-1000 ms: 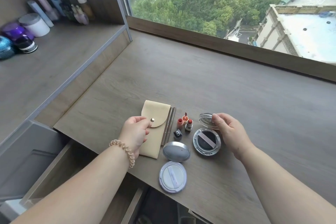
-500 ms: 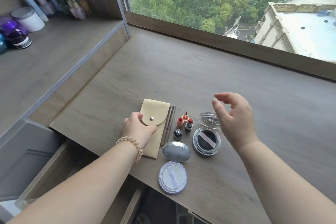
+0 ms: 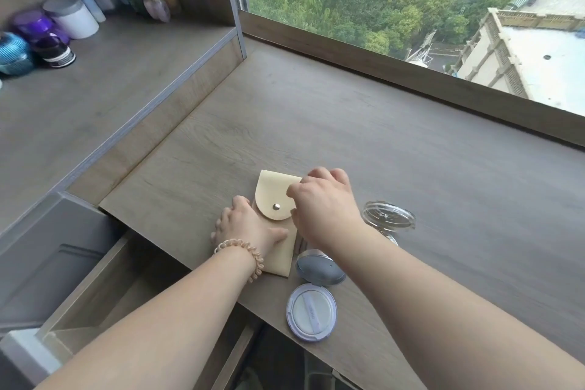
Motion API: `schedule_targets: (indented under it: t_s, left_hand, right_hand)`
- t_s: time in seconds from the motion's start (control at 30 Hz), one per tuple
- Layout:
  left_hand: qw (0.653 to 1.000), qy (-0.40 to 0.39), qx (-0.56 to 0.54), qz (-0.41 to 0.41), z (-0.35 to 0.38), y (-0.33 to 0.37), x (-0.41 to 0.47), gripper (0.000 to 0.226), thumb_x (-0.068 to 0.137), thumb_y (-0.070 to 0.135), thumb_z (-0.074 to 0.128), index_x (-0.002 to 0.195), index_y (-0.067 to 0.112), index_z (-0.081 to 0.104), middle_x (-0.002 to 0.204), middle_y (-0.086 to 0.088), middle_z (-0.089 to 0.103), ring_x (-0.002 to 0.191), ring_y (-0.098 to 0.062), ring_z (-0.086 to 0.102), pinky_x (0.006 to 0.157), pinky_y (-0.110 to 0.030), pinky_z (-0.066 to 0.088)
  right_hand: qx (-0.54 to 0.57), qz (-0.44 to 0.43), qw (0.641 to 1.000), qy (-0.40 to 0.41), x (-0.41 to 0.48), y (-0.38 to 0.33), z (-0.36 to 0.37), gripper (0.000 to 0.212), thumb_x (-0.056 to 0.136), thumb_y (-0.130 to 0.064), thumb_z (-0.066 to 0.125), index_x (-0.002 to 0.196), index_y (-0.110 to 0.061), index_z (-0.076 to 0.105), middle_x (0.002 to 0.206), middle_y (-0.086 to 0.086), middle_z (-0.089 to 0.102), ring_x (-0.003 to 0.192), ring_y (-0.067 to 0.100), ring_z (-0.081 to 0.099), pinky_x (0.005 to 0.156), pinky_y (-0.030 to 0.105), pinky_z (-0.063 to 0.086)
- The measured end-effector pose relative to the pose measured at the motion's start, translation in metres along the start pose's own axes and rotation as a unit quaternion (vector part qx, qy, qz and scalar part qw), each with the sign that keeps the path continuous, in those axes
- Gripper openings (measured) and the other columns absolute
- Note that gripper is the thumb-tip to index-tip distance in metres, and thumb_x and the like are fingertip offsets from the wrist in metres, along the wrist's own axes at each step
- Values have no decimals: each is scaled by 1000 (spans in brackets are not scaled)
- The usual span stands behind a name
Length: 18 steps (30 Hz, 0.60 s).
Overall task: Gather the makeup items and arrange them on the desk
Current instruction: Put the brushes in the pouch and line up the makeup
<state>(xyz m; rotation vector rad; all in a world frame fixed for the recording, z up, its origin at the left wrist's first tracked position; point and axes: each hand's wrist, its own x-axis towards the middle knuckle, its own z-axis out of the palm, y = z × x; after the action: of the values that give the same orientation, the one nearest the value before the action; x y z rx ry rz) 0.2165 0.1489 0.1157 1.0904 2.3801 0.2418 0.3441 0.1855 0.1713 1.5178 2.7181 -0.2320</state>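
A beige snap-flap pouch (image 3: 273,197) lies on the wooden desk (image 3: 411,168) near its front edge. My left hand (image 3: 247,228) presses down on the pouch's lower half. My right hand (image 3: 323,204) has crossed over and pinches the right edge of the pouch flap. An open grey cushion compact (image 3: 319,266) with its white puff half (image 3: 311,312) sits just right of the pouch. A clear round lid (image 3: 387,215) stands behind my right wrist. My right hand and arm hide the lipsticks and most of the dark compact.
An open drawer (image 3: 126,279) sticks out below the desk at the lower left. A raised side shelf (image 3: 95,89) holds several jars and bottles (image 3: 69,19). A low wooden window ledge (image 3: 411,73) runs along the back.
My right hand left the clear lid, lifted, then swung left onto the pouch flap. My left hand slid down to the pouch's lower half. The camera moved closer.
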Motion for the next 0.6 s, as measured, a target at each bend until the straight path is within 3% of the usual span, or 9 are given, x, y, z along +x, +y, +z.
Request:
schedule_targets:
  t_s: [0.13,0.23,0.47,0.6]
  left_hand:
    - [1000,26,5,-1,-6,-4,6,75,48,48,78,110,25,43,119,-6,52,117,-28,48,96,-41,37]
    - [999,53,11,-6,-19,-13,15,67,52,44,76,108,28,42,118,-5,52,116,-28,47,96,-42,34]
    - [997,63,41,8,-29,-28,21,63,60,49,74,113,29,46,121,-3,51,119,-25,43,95,-41,31]
    - [995,92,33,18,-24,-31,15,61,64,48,73,116,29,47,124,-2,51,119,-25,42,96,-40,31]
  right_hand:
    - [-48,-16,995,-83,6,-5,-1,14,74,-6,54,68,-19,51,77,-3,54,105,24,44,105,40,18]
    - [-97,-60,987,-116,10,-9,-1,17,79,-4,51,73,-19,46,71,-3,43,108,26,42,113,46,10]
    - [-221,-183,948,-137,23,-12,9,20,91,-12,46,73,-19,41,95,-1,64,107,24,45,107,41,19]
    - [-240,-223,935,-133,28,-13,14,27,89,-9,47,65,-19,39,78,-3,50,105,22,47,96,35,26]
